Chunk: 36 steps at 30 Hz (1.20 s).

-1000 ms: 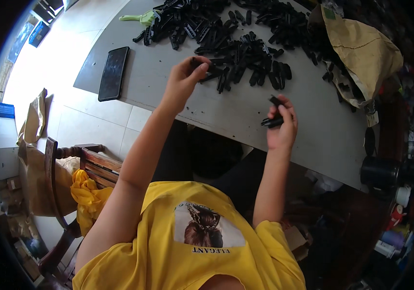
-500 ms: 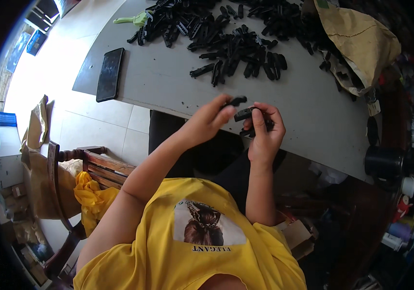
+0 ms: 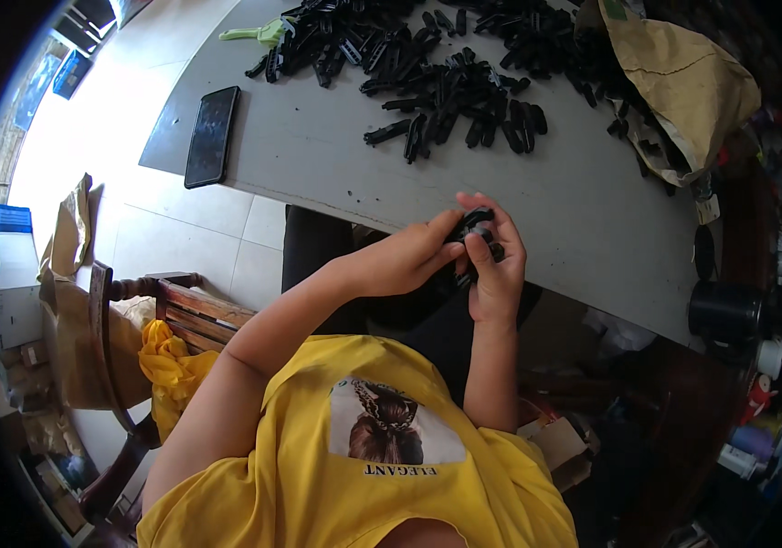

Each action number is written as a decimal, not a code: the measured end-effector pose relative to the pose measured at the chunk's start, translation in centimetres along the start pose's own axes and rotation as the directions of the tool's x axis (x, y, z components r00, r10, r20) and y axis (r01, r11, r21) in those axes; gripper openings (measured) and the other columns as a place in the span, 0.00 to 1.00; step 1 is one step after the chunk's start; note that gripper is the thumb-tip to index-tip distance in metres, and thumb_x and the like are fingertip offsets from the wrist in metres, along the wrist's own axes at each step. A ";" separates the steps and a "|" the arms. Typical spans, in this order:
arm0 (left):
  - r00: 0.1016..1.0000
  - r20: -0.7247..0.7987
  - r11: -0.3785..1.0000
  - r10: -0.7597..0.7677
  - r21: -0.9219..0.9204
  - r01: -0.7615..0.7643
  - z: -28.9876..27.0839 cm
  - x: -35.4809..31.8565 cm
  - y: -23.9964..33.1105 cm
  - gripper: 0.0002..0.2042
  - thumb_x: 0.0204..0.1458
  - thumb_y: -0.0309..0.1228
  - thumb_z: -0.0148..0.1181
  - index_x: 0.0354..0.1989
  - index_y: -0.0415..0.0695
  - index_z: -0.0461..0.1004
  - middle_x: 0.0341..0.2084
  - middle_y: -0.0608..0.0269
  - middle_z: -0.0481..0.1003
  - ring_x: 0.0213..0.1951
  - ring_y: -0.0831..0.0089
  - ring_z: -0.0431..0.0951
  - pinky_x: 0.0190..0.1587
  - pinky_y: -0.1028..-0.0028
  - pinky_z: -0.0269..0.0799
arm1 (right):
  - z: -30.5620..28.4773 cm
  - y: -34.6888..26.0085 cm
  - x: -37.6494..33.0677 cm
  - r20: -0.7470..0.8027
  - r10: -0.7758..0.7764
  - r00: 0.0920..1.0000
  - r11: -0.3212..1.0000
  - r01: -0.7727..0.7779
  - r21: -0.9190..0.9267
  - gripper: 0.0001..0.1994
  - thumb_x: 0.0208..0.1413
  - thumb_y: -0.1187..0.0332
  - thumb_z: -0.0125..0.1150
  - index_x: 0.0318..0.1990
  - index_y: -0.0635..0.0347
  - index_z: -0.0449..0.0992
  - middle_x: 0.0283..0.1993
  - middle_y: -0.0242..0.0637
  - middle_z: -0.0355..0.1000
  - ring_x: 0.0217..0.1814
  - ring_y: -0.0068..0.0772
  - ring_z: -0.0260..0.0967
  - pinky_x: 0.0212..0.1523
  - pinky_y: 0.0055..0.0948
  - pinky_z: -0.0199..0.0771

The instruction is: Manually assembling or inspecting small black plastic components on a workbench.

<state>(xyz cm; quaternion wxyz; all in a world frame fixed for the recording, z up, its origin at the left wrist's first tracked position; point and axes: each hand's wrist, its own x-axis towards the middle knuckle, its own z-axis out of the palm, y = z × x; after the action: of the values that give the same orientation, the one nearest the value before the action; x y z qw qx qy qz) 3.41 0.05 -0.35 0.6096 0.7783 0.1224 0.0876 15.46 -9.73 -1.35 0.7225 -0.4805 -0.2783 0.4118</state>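
Just over the front edge of the grey table (image 3: 318, 137), my two hands meet. My left hand (image 3: 417, 252) is closed, thumb and fingers pinching a small black plastic piece (image 3: 476, 218). My right hand (image 3: 499, 265) is curled around several similar black pieces, its thumb pressed on them and its fingertips pointing up. The pieces touch one another between the hands; the fingers partly hide them, so how they fit together cannot be made out. Beyond the hands lies a heap of long, narrow black plastic pieces (image 3: 446, 96).
A dark phone (image 3: 212, 137) lies at the table's left edge. A light green tool (image 3: 258, 34) rests beside the heap. At the right, a brown paper bag (image 3: 683, 78) lies open with black pieces at its mouth. A wooden chair (image 3: 195, 315) with a yellow bag (image 3: 172, 370) stands at left.
My left hand has moved right and slightly down, bringing its black piece against those in my right hand. My right hand's fingers have closed in around them.
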 end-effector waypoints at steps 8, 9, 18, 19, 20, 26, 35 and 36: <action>0.993 -0.075 0.996 0.089 0.005 -0.089 0.0 0.1 -0.3 0.20 0.58 0.28 0.42 0.59 0.37 0.52 0.29 0.48 0.73 0.34 0.50 0.73 0.38 0.67 0.68 | 0.0 0.4 0.6 -0.029 0.054 0.998 0.999 -0.053 0.012 0.14 0.51 0.66 0.62 0.42 0.62 0.69 0.43 0.45 0.73 0.27 0.15 0.64 0.22 0.13 0.60; 0.992 -0.091 0.996 0.088 0.000 -0.088 -0.2 0.5 -0.7 0.18 0.58 0.29 0.42 0.57 0.39 0.55 0.28 0.47 0.73 0.34 0.49 0.73 0.37 0.67 0.68 | 0.0 0.9 1.3 -0.120 0.030 0.992 1.000 -0.030 -0.003 0.11 0.51 0.68 0.61 0.40 0.61 0.69 0.40 0.44 0.74 0.27 0.16 0.65 0.22 0.13 0.61; 0.742 -0.662 0.637 -0.109 0.526 0.563 -7.8 3.8 -5.2 0.14 0.58 0.38 0.43 0.49 0.46 0.64 0.38 0.52 0.71 0.37 0.50 0.73 0.36 0.59 0.69 | -4.3 -0.1 12.9 -0.045 -0.377 0.925 0.086 -0.013 -0.996 0.06 0.51 0.69 0.56 0.35 0.60 0.74 0.38 0.37 0.72 0.37 0.37 0.71 0.38 0.35 0.72; 0.739 -0.665 0.637 -0.106 0.525 0.564 -8.3 4.0 -5.3 0.14 0.58 0.38 0.43 0.49 0.46 0.64 0.38 0.52 0.71 0.37 0.50 0.73 0.36 0.59 0.69 | -4.4 0.0 13.4 -0.041 -0.379 0.925 0.086 -0.009 -0.996 0.06 0.51 0.69 0.56 0.35 0.60 0.74 0.38 0.37 0.72 0.37 0.37 0.71 0.38 0.35 0.72; 0.732 -0.672 0.558 -0.112 0.567 0.606 -8.8 4.1 -5.5 0.14 0.56 0.38 0.46 0.48 0.46 0.64 0.37 0.53 0.71 0.37 0.51 0.73 0.36 0.59 0.69 | -4.5 0.3 13.7 -0.036 -0.322 0.946 -0.063 -0.059 -0.996 0.08 0.50 0.67 0.57 0.36 0.59 0.75 0.38 0.37 0.72 0.38 0.39 0.71 0.38 0.34 0.72; 0.715 -0.689 0.556 0.120 0.643 0.527 -9.8 1.8 -8.2 0.15 0.48 0.30 0.57 0.45 0.46 0.67 0.35 0.56 0.70 0.33 0.57 0.74 0.34 0.61 0.70 | -5.9 0.4 11.9 -0.056 -0.288 0.956 -0.031 -0.068 -0.997 0.09 0.49 0.67 0.60 0.36 0.61 0.75 0.37 0.39 0.73 0.39 0.38 0.72 0.39 0.32 0.71; 0.920 -0.379 0.994 -0.104 -0.028 0.101 -3.4 0.8 -0.9 0.14 0.55 0.34 0.53 0.45 0.39 0.65 0.23 0.60 0.69 0.28 0.73 0.72 0.32 0.74 0.67 | 0.0 -2.4 3.4 0.250 -0.273 0.929 0.510 0.360 -0.781 0.12 0.44 0.77 0.63 0.39 0.64 0.73 0.34 0.34 0.73 0.37 0.26 0.70 0.39 0.24 0.69; 0.914 -0.399 0.997 0.067 0.068 -0.043 -2.6 0.7 -0.7 0.14 0.55 0.34 0.53 0.45 0.38 0.64 0.22 0.57 0.70 0.28 0.69 0.73 0.32 0.72 0.67 | 0.4 -2.5 3.0 0.381 -0.297 0.876 0.382 0.474 -0.793 0.13 0.44 0.77 0.63 0.39 0.64 0.73 0.34 0.33 0.73 0.37 0.23 0.69 0.40 0.23 0.69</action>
<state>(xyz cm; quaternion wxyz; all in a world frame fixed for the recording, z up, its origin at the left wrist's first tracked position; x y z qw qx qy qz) 3.27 2.86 -0.37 0.5461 0.7642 0.2253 0.2587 17.44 -7.44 1.15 0.4262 -0.6608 -0.6134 0.0736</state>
